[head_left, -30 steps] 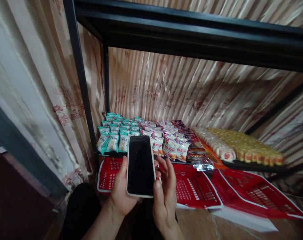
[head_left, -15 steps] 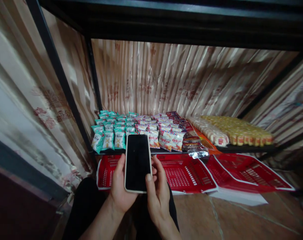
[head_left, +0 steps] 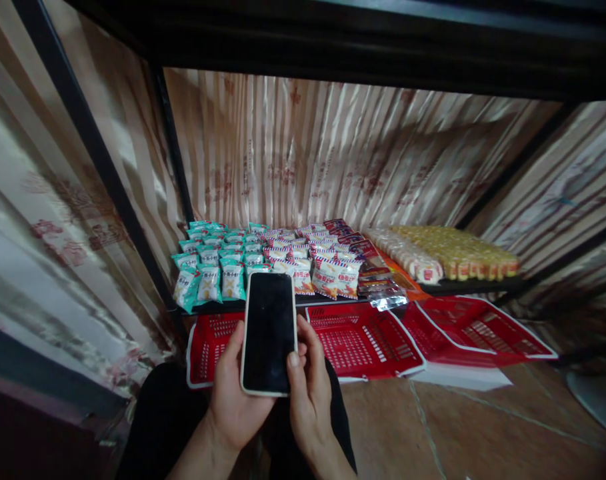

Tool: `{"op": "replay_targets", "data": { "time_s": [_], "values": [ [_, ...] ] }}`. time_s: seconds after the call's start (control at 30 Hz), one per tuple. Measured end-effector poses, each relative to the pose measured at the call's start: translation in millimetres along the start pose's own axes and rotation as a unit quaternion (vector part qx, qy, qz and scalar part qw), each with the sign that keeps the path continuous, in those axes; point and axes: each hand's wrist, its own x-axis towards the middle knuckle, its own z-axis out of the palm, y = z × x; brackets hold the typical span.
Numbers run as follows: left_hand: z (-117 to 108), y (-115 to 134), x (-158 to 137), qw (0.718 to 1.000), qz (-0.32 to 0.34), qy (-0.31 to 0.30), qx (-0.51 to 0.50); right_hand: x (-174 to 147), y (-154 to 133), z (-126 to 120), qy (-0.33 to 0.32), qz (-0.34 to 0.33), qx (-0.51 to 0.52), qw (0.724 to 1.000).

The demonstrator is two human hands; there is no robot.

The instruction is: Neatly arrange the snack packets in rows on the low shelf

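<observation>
A smartphone (head_left: 267,333) in a pale case is held upright in front of me, its screen dark. My left hand (head_left: 235,400) is closed around its left side and lower edge, with the fingers hidden behind it. On the right edge, my right hand (head_left: 310,393) grips the phone, thumb at the lower right corner and fingers curled alongside. Just beyond the phone, small teal snack bags (head_left: 209,283) stand in rows on a low shelf. White snack bags with striped tops (head_left: 335,275) are lined up to their right.
Dark red packets (head_left: 375,273), clear-wrapped pale rolls (head_left: 427,270) and yellow-wrapped items (head_left: 463,257) continue along the shelf. Below sit a red basket (head_left: 365,340) and another red basket (head_left: 483,327) on the tiled floor (head_left: 393,427). Black frame posts (head_left: 95,153) and striped curtains (head_left: 283,153) surround the shelf.
The view has turned slightly right, so the shelf and baskets sit further left. Both hands keep hold of the phone, and its screen stays dark.
</observation>
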Motion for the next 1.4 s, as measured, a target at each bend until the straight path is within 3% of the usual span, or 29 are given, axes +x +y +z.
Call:
{"op": "replay_targets", "data": {
  "time_s": [0.17,0.47,0.63,0.87,1.13,1.4],
  "values": [
    [-9,2,-1,1.0,0.016,-0.014,-0.005,-1,2,3,-0.006,0.001,-0.009,1.0],
    [-6,0,-1,0.998,0.019,-0.063,0.01,0,8,2,-0.005,-0.029,-0.034,0.999],
    [-4,-1,-2,0.999,0.012,-0.033,-0.005,-1,13,3,-0.017,-0.016,-0.01,1.0],
    [-5,-1,-6,1.0,0.023,-0.018,-0.007,-2,9,11,0.022,-0.01,0.023,0.999],
    [-6,-4,-13,0.997,0.058,0.031,-0.029,-4,13,11,-0.019,0.02,0.039,0.999],
    [-9,-14,-12,0.993,0.076,0.063,-0.058,-5,8,9,-0.012,0.01,0.047,0.999]
  ]
}}
